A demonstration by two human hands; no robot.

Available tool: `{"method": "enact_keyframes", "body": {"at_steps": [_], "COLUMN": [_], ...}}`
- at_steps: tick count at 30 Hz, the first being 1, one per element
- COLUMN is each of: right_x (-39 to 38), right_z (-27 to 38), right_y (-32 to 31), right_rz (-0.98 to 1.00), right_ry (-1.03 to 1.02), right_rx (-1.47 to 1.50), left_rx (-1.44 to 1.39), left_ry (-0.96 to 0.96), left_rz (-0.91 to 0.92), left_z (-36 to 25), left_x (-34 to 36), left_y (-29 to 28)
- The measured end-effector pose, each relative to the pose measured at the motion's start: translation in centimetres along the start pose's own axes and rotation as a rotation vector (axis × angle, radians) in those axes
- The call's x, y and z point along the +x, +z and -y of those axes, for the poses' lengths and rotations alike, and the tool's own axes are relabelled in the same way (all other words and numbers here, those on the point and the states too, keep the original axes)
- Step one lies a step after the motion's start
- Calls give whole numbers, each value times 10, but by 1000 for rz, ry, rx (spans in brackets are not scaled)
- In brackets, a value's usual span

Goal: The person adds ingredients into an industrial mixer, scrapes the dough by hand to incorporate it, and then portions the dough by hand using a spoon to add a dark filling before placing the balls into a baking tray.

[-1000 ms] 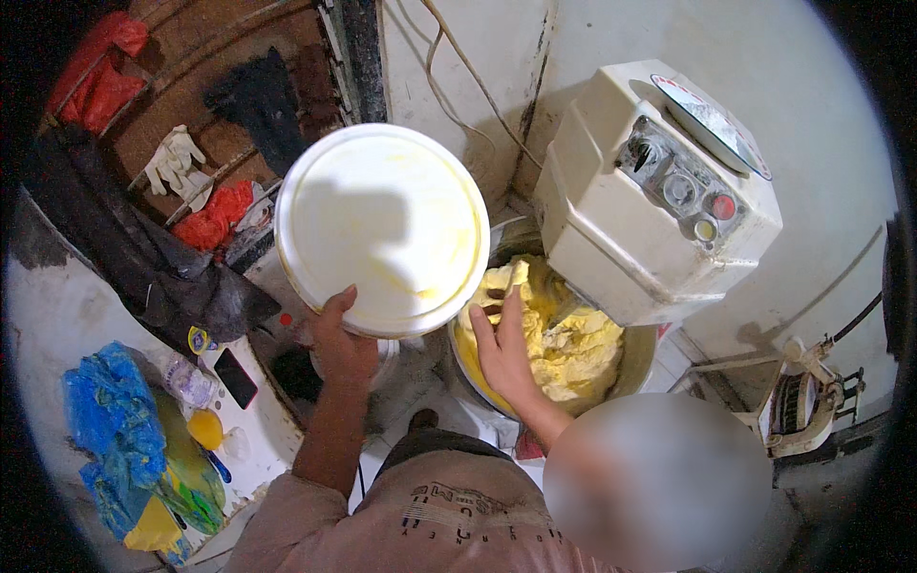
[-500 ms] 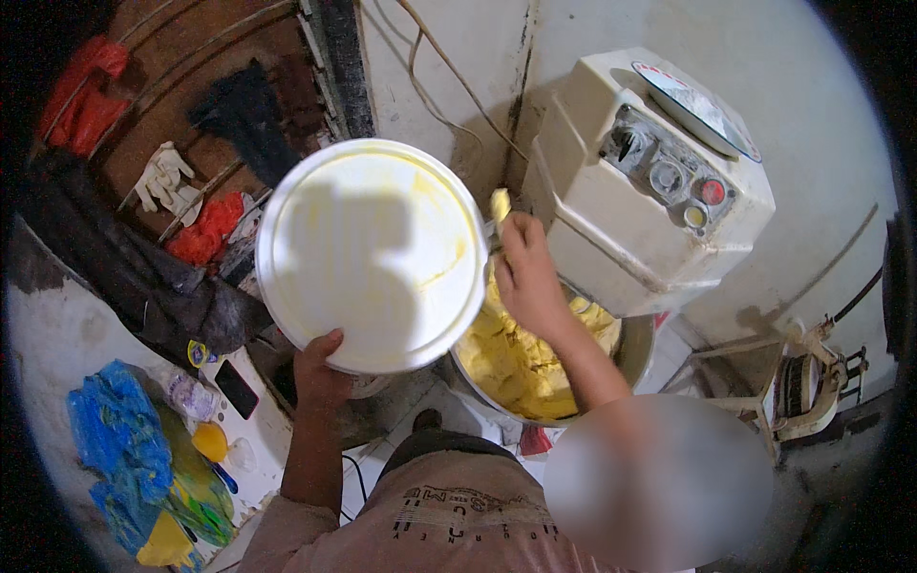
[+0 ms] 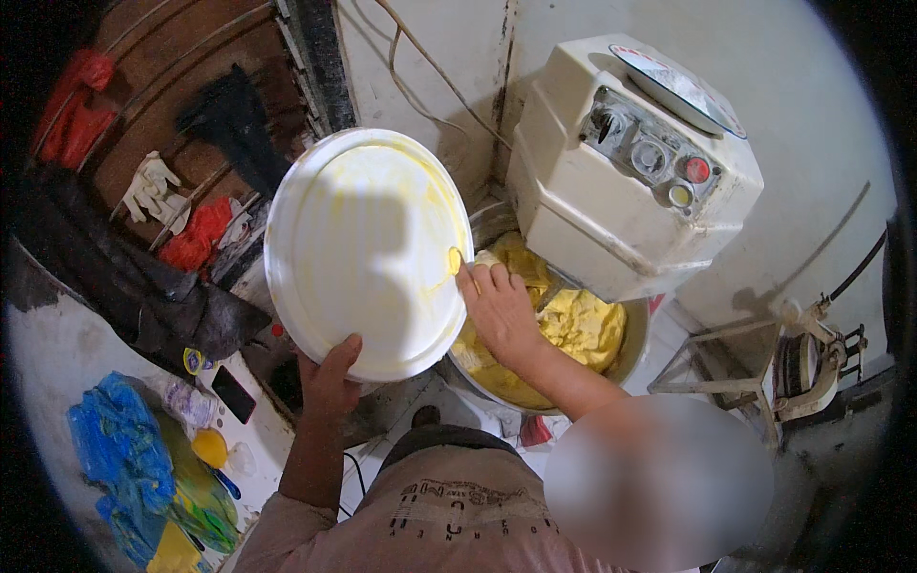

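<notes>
My left hand grips the lower rim of a round white lid, thumb on its face, and holds it tilted. Yellow smears mark the lid's inner face. At its right edge my right hand is closed, fingers curled toward a yellow dab on the lid. A small pale bit shows by those fingers; what they hold is mostly hidden. Below the right hand stands a metal mixing bowl with a soft yellow mass inside. A metal mixing arm dips into that mass.
A cream mixer overhangs the bowl, a plate of white powder on top. At left, a ledge carries a phone, a yellow scraper and blue plastic. Gloves hang on a rack. A metal-framed machine stands right.
My right hand has moved down and left onto the lid's right edge, where a yellow dab now shows. The lid has turned more edge-on. The whole view has shifted slightly.
</notes>
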State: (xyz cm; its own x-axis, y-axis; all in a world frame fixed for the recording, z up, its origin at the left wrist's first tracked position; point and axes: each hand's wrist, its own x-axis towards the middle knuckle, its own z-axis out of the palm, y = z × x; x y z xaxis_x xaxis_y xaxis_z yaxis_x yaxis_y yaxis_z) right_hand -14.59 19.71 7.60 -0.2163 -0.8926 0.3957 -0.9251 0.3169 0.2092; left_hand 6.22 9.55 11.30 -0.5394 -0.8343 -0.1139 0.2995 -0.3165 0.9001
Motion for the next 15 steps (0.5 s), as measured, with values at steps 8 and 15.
{"method": "enact_keyframes", "body": {"at_steps": [8,15], "right_x": [-2,-12], "right_z": [39,25], "right_y": [-29,-8], "right_rz": [19,232], "right_ry": [-110,64], "right_rx": [182,605], "left_rx": [61,201], "left_ry": [18,212], "left_rz": [-23,-10], "left_z": [14,29], "left_x": [-2,-6], "left_y": [12,6]}}
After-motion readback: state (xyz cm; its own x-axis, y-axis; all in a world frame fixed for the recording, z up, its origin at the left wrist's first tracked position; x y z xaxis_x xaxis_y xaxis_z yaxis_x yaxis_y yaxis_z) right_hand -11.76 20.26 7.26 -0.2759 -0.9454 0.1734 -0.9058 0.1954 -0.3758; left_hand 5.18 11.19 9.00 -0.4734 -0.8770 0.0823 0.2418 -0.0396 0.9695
